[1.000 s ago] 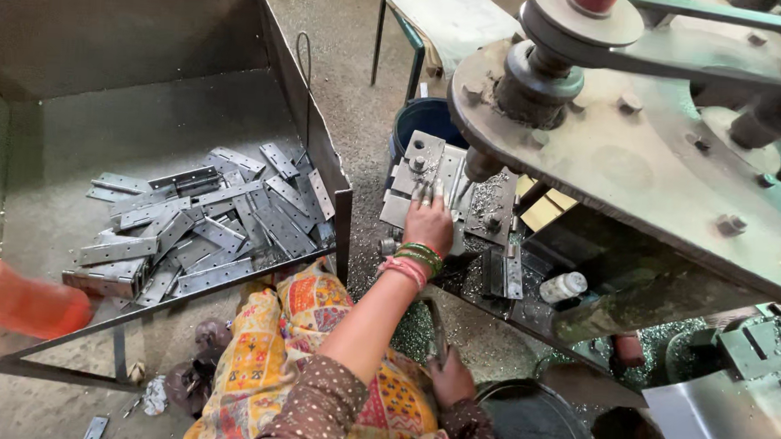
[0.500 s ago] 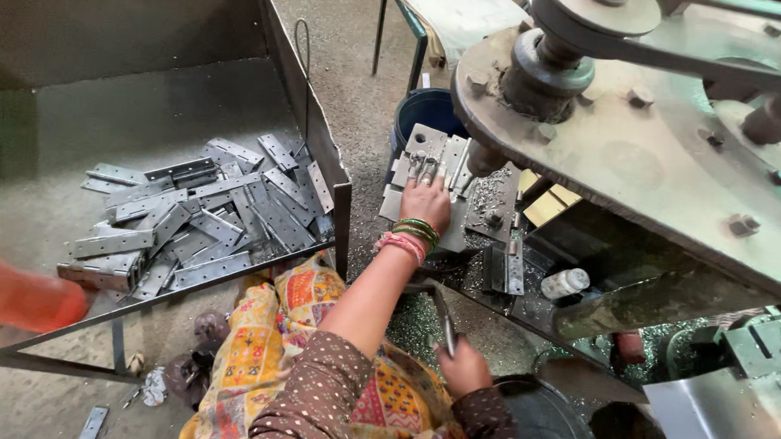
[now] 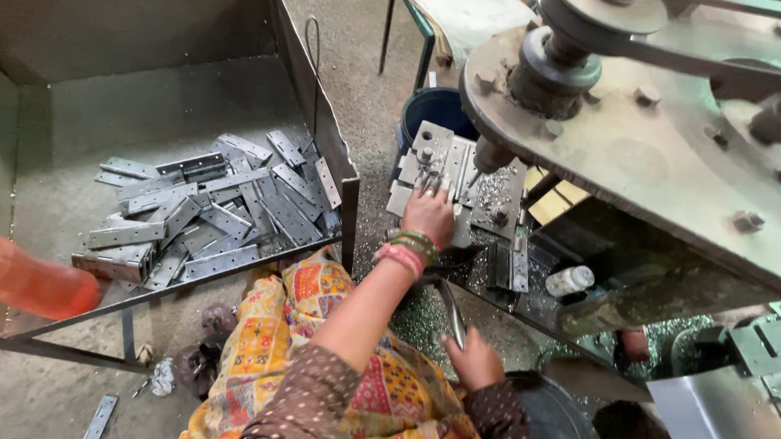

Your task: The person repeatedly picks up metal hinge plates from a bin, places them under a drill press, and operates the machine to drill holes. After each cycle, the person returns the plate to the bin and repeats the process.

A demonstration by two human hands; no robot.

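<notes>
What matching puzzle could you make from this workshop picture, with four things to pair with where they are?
Things:
1. flat grey metal strips
2. blue round bucket
3. small white bottle
4. left hand

Places:
A. on the floor beyond the press
B. on the grey metal die block under the press
C. piled in the big open metal bin
D. lying on the dark machine bed, right of the block

Pairs: 1-C, 2-A, 3-D, 4-B
</notes>
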